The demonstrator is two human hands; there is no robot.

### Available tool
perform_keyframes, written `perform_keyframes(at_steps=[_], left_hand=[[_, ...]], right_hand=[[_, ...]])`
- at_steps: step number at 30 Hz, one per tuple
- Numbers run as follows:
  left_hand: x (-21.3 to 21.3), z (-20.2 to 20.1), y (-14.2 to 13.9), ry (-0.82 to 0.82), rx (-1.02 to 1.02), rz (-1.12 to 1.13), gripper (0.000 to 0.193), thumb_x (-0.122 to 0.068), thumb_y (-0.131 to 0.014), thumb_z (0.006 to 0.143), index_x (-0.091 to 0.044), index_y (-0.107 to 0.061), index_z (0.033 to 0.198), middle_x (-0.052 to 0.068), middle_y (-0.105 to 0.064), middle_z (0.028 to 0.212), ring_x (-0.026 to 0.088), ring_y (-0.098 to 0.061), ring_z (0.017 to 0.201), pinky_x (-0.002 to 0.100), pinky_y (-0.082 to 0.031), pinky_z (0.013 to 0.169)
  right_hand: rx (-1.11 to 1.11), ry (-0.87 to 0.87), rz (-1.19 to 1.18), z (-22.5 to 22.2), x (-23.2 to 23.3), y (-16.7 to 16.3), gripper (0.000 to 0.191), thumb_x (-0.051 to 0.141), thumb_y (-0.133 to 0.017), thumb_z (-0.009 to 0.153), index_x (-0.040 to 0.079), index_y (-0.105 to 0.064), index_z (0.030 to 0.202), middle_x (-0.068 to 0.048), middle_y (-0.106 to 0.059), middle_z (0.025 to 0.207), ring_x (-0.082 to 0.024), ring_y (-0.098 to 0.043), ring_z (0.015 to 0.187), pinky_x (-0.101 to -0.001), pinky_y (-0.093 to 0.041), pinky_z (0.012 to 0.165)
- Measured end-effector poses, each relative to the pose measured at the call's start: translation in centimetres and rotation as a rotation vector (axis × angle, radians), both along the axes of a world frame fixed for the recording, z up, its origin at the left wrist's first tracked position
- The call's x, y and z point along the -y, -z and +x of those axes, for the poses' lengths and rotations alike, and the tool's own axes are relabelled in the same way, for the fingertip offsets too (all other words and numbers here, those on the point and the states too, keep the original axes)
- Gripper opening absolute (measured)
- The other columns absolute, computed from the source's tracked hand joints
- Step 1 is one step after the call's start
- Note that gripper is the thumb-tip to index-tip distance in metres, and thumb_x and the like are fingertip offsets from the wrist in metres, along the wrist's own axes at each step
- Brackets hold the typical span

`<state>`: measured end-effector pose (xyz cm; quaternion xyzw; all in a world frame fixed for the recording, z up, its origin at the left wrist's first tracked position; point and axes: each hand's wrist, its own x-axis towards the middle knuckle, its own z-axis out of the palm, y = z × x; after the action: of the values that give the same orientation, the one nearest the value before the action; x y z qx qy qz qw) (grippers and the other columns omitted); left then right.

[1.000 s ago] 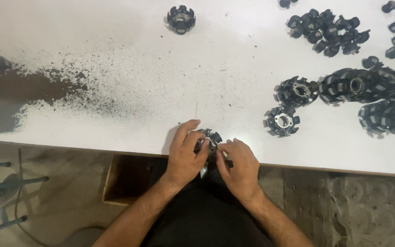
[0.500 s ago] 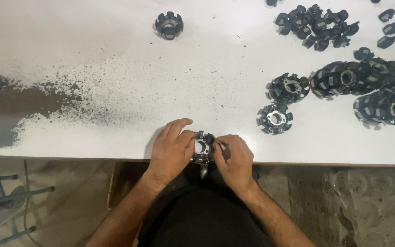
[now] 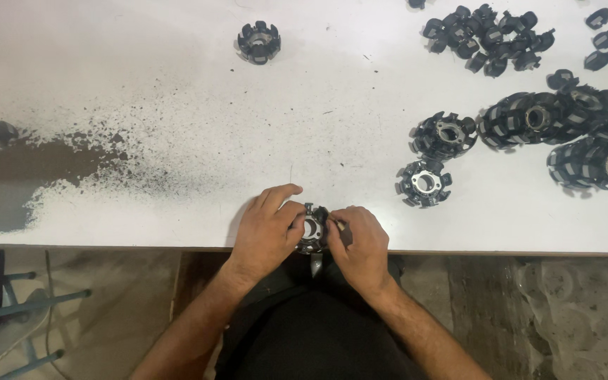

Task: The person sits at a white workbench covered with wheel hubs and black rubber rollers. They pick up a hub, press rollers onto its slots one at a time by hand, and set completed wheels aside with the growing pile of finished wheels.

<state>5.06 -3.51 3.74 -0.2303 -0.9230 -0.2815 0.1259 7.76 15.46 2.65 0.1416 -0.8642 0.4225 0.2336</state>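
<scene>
a black toothed ring-shaped metal part sits at the near edge of the white bench, held in the grip of left hand and right hand; similar black parts lie at two o'clock.

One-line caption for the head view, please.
Both hands, left hand and right hand, hold a black toothed ring part at the near edge of a white table strewn with similar parts.
</scene>
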Motion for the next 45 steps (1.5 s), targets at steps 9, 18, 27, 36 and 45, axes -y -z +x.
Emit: perform_keyframes(at_steps=[9,18,27,36,45], left_hand=[[-0.7,0.3,-0.4,0.118,0.081,-0.008,0.023,-0.012,-0.071,0.089,-0.004,-0.067,0.11,0.01,-0.063,0.121,0.027,-0.069,0.102,0.04,-0.058,0.086],[-0.9,0.6,-0.7,-0.035,0.249,0.092,0.017,-0.011,-0.069,0.091,-0.004,-0.068,0.107,0.01,-0.069,0.108,0.029,-0.07,0.094,0.04,-0.059,0.08],[-0.6,1.0,-0.3,-0.044,0.274,0.125,0.016,-0.007,-0.069,0.088,-0.001,-0.066,0.102,0.011,-0.067,0.112,0.027,-0.069,0.091,0.039,-0.059,0.076],[-0.3,1.6,1.5,-0.027,0.068,0.146,0.016,-0.003,-0.071,0.084,-0.003,-0.062,0.097,0.008,-0.067,0.111,0.027,-0.069,0.091,0.038,-0.06,0.073],[-0.5,1.6,2.5,-0.02,0.092,0.151,0.017,-0.003,-0.069,0.086,-0.002,-0.06,0.101,0.01,-0.064,0.109,0.025,-0.071,0.09,0.035,-0.061,0.072]], right_hand=[[-0.062,-0.049,0.069,-0.6,-0.4,0.7,0.022,0.0,-0.077,0.087,0.004,-0.065,0.105,-0.011,-0.069,0.097,-0.031,-0.068,0.094,-0.046,-0.055,0.095],[-0.053,-0.113,0.081,1.2,-0.5,2.0,0.025,0.002,-0.077,0.082,0.005,-0.066,0.105,-0.014,-0.068,0.108,-0.033,-0.064,0.116,-0.0577,-0.043,0.112],[-0.057,-0.103,0.121,1.0,-0.3,2.3,0.027,0.002,-0.078,0.082,0.005,-0.066,0.106,-0.012,-0.068,0.106,-0.033,-0.064,0.114,-0.0561,-0.045,0.11],[-0.118,-0.117,0.104,1.2,-0.1,3.0,0.03,0.0,-0.079,0.078,0.005,-0.067,0.105,-0.012,-0.069,0.105,-0.033,-0.065,0.114,-0.0551,-0.045,0.11],[-0.127,-0.106,0.065,0.9,0.2,3.9,0.03,-0.003,-0.08,0.08,0.003,-0.066,0.105,-0.014,-0.069,0.107,-0.033,-0.069,0.111,-0.0554,-0.051,0.11]])
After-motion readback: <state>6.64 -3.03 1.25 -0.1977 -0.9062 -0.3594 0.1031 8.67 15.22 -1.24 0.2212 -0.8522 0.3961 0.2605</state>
